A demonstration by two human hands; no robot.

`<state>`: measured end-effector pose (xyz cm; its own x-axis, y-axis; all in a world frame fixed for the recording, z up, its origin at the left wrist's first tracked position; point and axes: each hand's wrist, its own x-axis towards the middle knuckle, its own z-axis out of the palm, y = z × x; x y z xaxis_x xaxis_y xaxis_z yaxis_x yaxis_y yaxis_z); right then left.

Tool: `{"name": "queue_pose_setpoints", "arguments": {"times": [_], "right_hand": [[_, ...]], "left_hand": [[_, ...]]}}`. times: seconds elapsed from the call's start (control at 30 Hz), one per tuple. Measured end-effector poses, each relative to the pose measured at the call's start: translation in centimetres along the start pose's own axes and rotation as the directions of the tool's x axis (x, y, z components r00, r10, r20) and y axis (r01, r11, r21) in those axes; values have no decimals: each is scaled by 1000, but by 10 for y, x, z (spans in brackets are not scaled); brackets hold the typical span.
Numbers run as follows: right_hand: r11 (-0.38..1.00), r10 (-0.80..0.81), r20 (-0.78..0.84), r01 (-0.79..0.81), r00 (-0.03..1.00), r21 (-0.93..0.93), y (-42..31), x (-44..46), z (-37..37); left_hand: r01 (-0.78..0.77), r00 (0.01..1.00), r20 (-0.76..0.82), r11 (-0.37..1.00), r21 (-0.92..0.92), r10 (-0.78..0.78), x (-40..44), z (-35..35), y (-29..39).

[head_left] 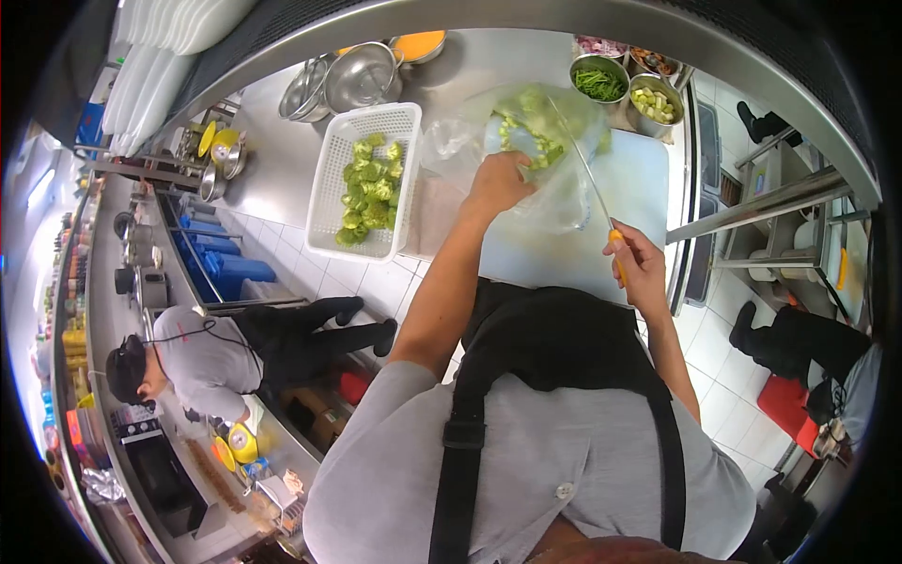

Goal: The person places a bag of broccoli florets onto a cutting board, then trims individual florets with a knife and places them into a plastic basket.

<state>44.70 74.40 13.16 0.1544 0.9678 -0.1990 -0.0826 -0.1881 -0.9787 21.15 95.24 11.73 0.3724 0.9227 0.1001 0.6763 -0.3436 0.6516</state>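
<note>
An orange-handled knife (617, 248) is in my right hand (638, 266), its long blade (584, 164) pointing up and left over a clear plastic bag (564, 211). Green vegetable pieces (531, 141) lie in or under the bag at the top of the white cutting board (634, 179); which of the two I cannot tell. My left hand (503, 183) is at the bag's near left side, fingers curled and partly hidden, against the plastic. Left of it stands a white perforated basket (324, 202) with broccoli florets (368, 193) inside.
Metal bowls (362, 77) stand at the back left. Containers of green beans (599, 85) and cut vegetables (654, 103) are at the back right. A co-worker (202, 352) bends over another counter at the left; another person (817, 348) is at the right.
</note>
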Motion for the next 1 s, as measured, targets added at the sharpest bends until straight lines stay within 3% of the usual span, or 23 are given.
{"name": "queue_pose_setpoints", "arguments": {"times": [0.07,0.17,0.27,0.37,0.47,0.5,0.63,0.8,0.9,1.0], "right_hand": [[1000,-1,1,1,1000,7,0,1,0],[1000,0,13,0,1000,6,0,1,1],[1000,0,27,0,1000,-5,-3,2,4],[1000,-4,30,4,1000,-6,-6,1,3],[1000,-7,18,7,1000,2,-4,-1,-1],[1000,-1,12,1,1000,8,-3,-1,-2],[999,42,19,-42,999,-5,-2,0,-1],[998,67,103,-65,992,-23,-5,3,2],[997,73,137,-70,988,-32,-3,3,4],[996,84,145,-81,986,-29,-3,2,6]], "left_hand": [[27,999,38,1000,-15,-26,3,5,-1],[73,994,-77,996,-44,-76,20,22,7],[126,992,-8,989,-82,-128,20,39,16],[68,998,13,949,-307,-67,19,55,-6],[363,921,137,674,-644,-364,10,49,-17],[372,920,224,531,-761,-323,2,34,-15],[275,923,205,186,-943,-326,-16,19,-21],[243,937,315,-364,-899,-153,-25,2,-29],[189,950,228,-188,-964,-215,-26,13,-30],[150,934,189,-146,-978,-302,-27,12,-12]]}}
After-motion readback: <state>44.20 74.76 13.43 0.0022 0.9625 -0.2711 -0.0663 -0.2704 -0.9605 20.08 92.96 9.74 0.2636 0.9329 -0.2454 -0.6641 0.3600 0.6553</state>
